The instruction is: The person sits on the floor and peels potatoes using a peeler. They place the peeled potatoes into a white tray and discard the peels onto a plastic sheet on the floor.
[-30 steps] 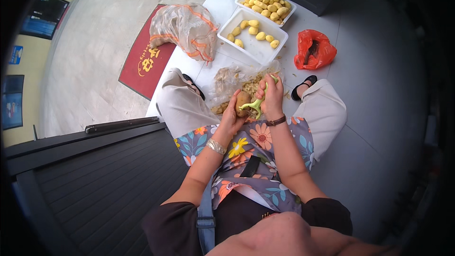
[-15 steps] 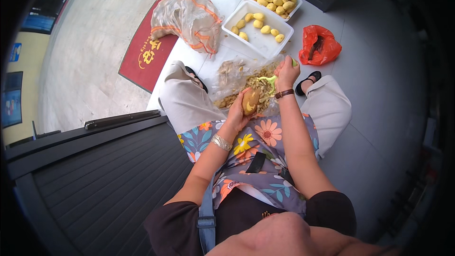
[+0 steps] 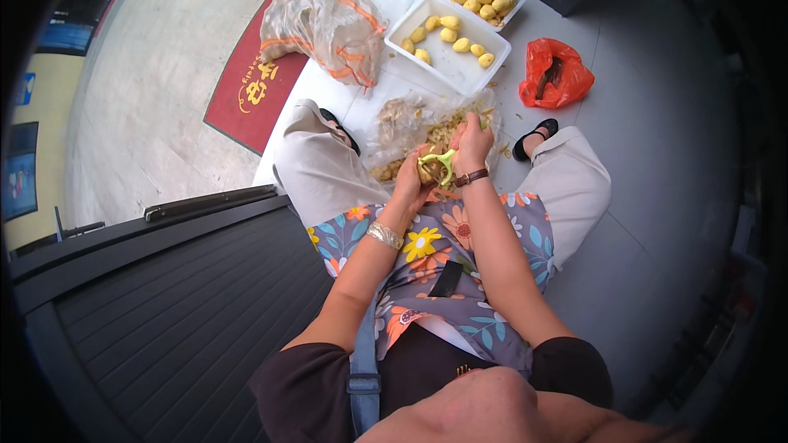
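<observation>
1. An orange-striped plastic sack (image 3: 324, 33) sits left of the peelings heap (image 3: 443, 134).
2. The left hand (image 3: 408, 178) grips a potato (image 3: 427, 173) over the heap's near edge.
3. The right hand (image 3: 474, 144), I see, clasps a green Y-peeler (image 3: 447, 160) at the potato.

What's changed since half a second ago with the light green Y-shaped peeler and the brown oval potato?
The right hand moved left and closer in, bringing the peeler from beside the potato back over it. Nothing was let go: the left hand still holds the potato. The white rectangular tubs and crumpled red plastic bag stayed put.
</observation>
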`<action>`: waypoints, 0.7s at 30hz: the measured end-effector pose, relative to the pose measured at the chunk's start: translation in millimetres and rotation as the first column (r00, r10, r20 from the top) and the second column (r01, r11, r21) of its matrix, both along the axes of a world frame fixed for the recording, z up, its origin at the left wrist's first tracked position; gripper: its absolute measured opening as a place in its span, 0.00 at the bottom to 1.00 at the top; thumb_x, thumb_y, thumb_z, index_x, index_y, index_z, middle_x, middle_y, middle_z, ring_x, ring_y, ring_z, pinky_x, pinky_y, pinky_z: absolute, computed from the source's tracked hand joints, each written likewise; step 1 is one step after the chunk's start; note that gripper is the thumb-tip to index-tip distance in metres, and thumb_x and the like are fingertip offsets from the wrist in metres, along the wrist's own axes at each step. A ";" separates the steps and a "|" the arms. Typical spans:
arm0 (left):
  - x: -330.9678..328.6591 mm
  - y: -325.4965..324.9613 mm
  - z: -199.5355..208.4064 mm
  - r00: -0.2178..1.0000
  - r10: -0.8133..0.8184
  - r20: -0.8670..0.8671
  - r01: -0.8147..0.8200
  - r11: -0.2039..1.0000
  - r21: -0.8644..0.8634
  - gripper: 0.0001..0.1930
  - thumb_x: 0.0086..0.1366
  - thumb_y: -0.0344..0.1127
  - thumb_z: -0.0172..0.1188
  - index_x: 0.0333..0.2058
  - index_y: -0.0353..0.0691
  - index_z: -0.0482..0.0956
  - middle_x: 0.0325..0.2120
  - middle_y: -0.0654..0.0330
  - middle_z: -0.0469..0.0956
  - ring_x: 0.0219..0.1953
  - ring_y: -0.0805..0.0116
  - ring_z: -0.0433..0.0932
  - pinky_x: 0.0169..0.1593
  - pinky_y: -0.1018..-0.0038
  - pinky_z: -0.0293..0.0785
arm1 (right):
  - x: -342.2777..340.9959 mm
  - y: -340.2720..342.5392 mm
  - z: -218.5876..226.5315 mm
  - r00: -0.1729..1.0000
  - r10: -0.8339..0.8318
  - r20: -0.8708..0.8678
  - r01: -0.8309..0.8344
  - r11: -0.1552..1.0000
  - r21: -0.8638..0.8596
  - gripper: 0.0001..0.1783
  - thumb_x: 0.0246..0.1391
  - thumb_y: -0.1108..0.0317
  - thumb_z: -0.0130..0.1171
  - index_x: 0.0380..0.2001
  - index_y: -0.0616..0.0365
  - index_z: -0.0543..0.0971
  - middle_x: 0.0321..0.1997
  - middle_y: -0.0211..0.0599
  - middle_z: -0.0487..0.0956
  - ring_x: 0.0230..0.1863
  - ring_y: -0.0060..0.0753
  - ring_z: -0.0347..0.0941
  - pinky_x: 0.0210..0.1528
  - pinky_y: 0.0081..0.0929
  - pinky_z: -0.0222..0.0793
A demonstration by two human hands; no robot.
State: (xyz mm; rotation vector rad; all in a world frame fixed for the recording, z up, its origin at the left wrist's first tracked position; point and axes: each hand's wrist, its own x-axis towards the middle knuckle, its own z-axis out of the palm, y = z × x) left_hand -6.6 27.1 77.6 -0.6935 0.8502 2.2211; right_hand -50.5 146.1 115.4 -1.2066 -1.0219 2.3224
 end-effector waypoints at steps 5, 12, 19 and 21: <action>5.0 -7.1 5.7 0.986 -0.162 0.040 0.160 0.986 0.044 0.17 0.66 0.44 0.36 0.47 0.47 0.67 0.37 0.59 0.72 0.33 0.68 0.71 0.30 0.72 0.70 | -23.1 50.6 -9.9 0.994 -0.107 -0.009 0.105 0.950 0.293 0.12 0.48 0.70 0.49 0.17 0.57 0.59 0.11 0.29 0.59 0.07 0.22 0.52 0.07 0.23 0.48; 4.4 -12.6 -23.5 0.994 -0.105 0.036 0.092 0.960 0.264 0.19 0.65 0.50 0.39 0.44 0.42 0.69 0.35 0.59 0.74 0.36 0.66 0.72 0.41 0.68 0.70 | 5.3 38.6 5.2 0.995 -0.060 -0.077 0.053 0.994 -0.095 0.11 0.49 0.64 0.49 0.22 0.54 0.59 0.11 0.27 0.57 0.10 0.22 0.54 0.13 0.23 0.52; 7.4 -5.1 10.1 0.994 -0.082 0.075 0.092 0.985 -0.144 0.17 0.65 0.46 0.40 0.47 0.45 0.67 0.34 0.62 0.72 0.32 0.69 0.71 0.32 0.75 0.69 | 7.2 10.9 -9.6 0.992 -0.121 -0.022 0.123 0.967 0.223 0.10 0.47 0.69 0.50 0.32 0.60 0.63 0.11 0.32 0.63 0.05 0.25 0.56 0.06 0.23 0.52; 15.7 -10.5 8.4 0.976 -0.216 -0.023 0.216 0.976 0.019 0.16 0.64 0.45 0.41 0.46 0.45 0.67 0.32 0.61 0.71 0.29 0.68 0.71 0.29 0.75 0.69 | -8.7 51.0 -24.4 0.983 -0.179 0.039 0.150 0.909 0.388 0.12 0.47 0.70 0.50 0.35 0.61 0.63 0.14 0.34 0.66 0.06 0.25 0.57 0.07 0.23 0.53</action>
